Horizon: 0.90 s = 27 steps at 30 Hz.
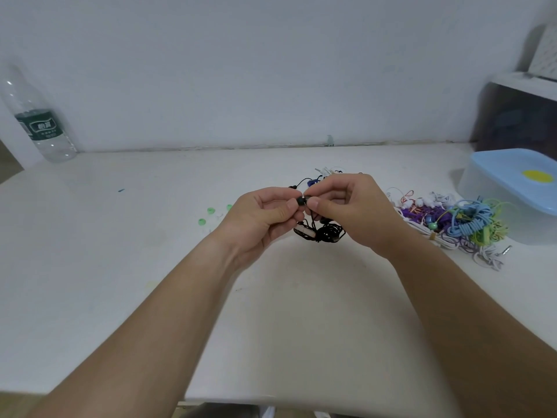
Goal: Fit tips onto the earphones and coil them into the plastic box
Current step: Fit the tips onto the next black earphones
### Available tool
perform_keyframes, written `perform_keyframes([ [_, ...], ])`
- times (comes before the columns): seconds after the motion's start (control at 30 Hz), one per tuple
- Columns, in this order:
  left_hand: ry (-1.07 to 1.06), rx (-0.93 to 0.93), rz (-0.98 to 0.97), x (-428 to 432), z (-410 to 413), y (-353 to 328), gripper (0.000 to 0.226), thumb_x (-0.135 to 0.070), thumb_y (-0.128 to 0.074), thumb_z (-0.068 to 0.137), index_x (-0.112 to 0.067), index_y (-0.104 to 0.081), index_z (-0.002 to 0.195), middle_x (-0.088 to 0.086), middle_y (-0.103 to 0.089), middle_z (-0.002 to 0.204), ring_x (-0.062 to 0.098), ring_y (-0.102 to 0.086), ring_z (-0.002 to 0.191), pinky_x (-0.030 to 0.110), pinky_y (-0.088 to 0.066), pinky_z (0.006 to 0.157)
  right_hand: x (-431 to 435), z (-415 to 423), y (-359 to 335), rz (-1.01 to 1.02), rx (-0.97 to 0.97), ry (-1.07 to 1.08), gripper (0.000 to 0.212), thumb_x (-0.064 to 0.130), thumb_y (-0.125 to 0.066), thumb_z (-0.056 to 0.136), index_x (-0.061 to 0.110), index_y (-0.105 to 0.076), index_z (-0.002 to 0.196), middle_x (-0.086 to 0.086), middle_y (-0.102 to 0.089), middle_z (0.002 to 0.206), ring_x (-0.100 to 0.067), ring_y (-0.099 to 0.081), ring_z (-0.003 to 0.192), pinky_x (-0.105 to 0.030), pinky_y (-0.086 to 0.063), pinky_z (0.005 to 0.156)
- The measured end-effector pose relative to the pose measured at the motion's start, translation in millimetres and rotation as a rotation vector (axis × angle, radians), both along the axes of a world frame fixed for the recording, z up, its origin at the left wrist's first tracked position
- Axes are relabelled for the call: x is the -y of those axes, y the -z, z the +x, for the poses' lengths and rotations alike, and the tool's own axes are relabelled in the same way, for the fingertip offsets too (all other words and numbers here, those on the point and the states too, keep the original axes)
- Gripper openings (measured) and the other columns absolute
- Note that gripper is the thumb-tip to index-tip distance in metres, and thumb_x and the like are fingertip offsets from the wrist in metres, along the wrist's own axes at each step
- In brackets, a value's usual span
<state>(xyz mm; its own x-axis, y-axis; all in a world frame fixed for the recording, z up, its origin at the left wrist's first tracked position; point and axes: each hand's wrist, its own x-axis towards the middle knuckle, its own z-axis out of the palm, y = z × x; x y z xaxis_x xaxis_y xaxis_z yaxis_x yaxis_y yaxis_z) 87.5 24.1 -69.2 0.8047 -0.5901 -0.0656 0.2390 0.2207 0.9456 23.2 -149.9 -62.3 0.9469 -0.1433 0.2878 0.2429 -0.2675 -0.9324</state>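
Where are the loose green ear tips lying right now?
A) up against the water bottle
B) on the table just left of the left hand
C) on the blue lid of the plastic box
B: the green tips lie on the white table just left of the left hand, which pinches the black earbud together with the right hand. They are far from the bottle and the box lid.

Bare forearms, bare left hand [256,217] and right hand [354,211], short plain nails.
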Motion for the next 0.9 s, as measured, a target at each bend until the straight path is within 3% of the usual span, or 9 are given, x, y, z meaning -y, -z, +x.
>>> perform_keyframes([
  [0.23, -0.023, -0.031, -0.022, 1.2, -1.5, -0.3, 0.013, 0.004, -0.061, 0.091, -0.003, -0.068, 0.099, 0.008, -0.075, 0.08, 0.012, -0.071, 0.069, 0.016, -0.057, 0.067, -1.8, -0.1, 0.2, -0.022, 0.005, 0.011, 0.009, -0.002, -0.07, 0.088, 0.004, -0.073, 0.093, -0.016, -0.074, 0.079, -0.018, -0.069, 0.069, -0.024, -0.058, 0.071],
  [0.57, -0.047, -0.062, -0.003, 2.1, -1.8, 0.0, 0.013, 0.004, -0.063, 0.09, -0.003, -0.07, 0.099, 0.008, -0.076, 0.082, 0.013, -0.072, 0.07, 0.016, -0.057, 0.065, -0.2, -0.8, -1.5, -0.166, 0.021, 0.041, 0.019, 0.001, -0.074, 0.086, 0.02, -0.073, 0.086, 0.001, -0.074, 0.072, -0.016, -0.07, 0.069, -0.032, -0.059, 0.074],
  [0.77, -0.048, -0.078, 0.005, 2.9, -3.0, 1.6, 0.014, 0.005, -0.062, 0.09, -0.003, -0.071, 0.099, 0.009, -0.076, 0.083, 0.015, -0.073, 0.071, 0.016, -0.057, 0.065, 0.1, -0.9, -1.4, -0.277, 0.038, 0.086, 0.021, 0.003, -0.075, 0.085, 0.023, -0.072, 0.084, 0.008, -0.071, 0.069, -0.011, -0.065, 0.063, -0.027, -0.057, 0.068],
  [0.9, -0.051, -0.069, 0.021, 3.3, -2.9, 1.3, 0.014, 0.005, -0.063, 0.09, -0.003, -0.071, 0.098, 0.008, -0.076, 0.083, 0.014, -0.073, 0.072, 0.016, -0.057, 0.065, -1.0, -2.4, -2.5, -0.353, 0.061, 0.091, 0.016, 0.003, -0.074, 0.085, 0.019, -0.073, 0.086, 0.011, -0.069, 0.069, -0.001, -0.062, 0.06, -0.016, -0.052, 0.065],
])
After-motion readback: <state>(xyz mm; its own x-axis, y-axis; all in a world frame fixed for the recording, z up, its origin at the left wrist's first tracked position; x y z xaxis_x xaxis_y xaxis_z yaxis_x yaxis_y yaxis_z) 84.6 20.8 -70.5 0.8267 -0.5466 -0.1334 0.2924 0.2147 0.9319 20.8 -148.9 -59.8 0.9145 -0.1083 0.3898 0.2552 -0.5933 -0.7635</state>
